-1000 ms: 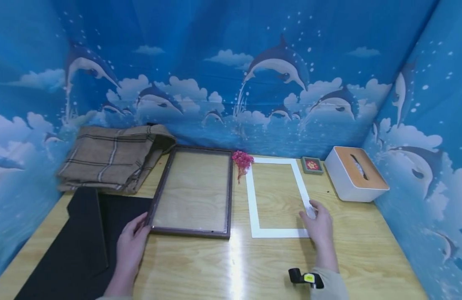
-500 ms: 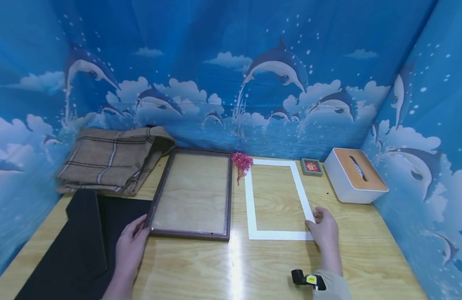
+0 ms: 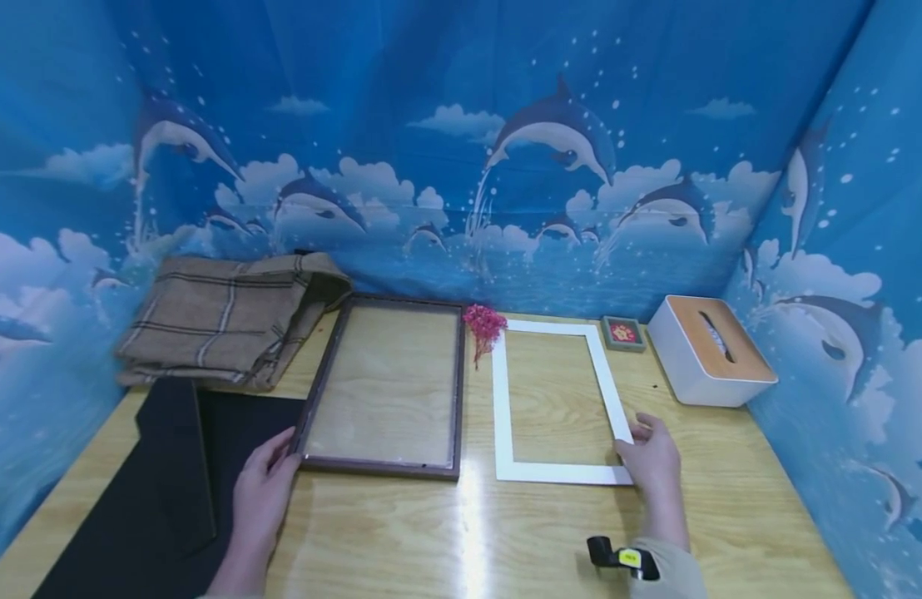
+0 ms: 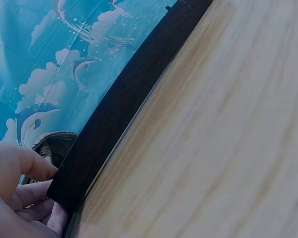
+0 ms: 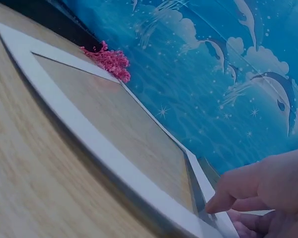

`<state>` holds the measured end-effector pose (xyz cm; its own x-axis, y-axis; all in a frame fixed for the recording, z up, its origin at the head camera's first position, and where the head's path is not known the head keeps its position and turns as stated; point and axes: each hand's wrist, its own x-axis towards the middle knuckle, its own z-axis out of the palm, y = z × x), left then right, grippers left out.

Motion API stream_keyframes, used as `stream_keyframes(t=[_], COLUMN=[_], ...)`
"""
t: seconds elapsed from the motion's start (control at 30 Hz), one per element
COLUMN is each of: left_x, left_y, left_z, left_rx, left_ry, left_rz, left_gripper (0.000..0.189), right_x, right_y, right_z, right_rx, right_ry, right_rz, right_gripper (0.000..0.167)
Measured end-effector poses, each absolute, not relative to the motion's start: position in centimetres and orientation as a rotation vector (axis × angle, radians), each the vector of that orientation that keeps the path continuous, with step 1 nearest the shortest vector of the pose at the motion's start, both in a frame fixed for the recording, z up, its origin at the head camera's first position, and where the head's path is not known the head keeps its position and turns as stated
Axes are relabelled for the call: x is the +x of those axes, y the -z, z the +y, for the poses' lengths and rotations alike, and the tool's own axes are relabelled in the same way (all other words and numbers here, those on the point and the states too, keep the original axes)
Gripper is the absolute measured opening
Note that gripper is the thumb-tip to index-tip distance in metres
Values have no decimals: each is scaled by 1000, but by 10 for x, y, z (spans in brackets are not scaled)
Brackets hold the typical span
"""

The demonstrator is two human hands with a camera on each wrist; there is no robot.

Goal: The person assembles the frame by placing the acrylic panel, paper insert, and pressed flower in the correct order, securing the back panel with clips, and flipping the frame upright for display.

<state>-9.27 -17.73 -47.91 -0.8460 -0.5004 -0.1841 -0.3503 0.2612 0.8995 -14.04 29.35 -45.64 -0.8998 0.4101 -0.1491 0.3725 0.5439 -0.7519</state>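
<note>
A dark brown picture frame [image 3: 379, 469] with a clear pane lies on the wooden table, left of centre. My left hand [image 3: 260, 499] grips its near left corner; in the left wrist view the fingers [image 4: 27, 163] stand on either side of the dark edge. To the right is a white rectangular picture mat [image 3: 562, 472] with an open middle. Its near right corner is pinched by my right hand [image 3: 651, 462]. The right wrist view shows the near edge of the mat raised a little off the table. A pink dried flower sprig [image 3: 485, 324] lies between frame and mat.
A black backing board [image 3: 169, 491] with a stand leg lies at the left, below a folded plaid cloth [image 3: 221, 316]. Behind the mat sit a small square box [image 3: 622, 334] and a white tissue box [image 3: 704, 358] with a wooden lid. A dolphin curtain [image 3: 401, 125] encloses the table.
My right hand has slid along the mat's right side toward me to its near corner. The mat's near edge has come up slightly. My left hand has stayed on the picture frame.
</note>
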Motion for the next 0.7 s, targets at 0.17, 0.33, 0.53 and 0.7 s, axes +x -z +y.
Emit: stream_keyframes(t=[0.17,0.33,0.53,0.7], left_x=[-93,-94,-94,-94], left_y=[480,481,483,481], left_z=[-178,-177,-177,-176], left_rx=[814,823,847,832], left_ry=[1641,1642,1645,1630], left_rz=[-2387,-2376,-2384,-2381], left_gripper=[42,42,43,42], right_x=[-141,-138,-136,-136], right_y=[451,448,450,450], right_z=[295,304,312,314], right_rx=[-735,-786,-850,-847], right_ry=[-1468,-1717,-1772,-1740], right_rz=[-2689,-2599,-2532,-2502], right_gripper=[66,64,60,58])
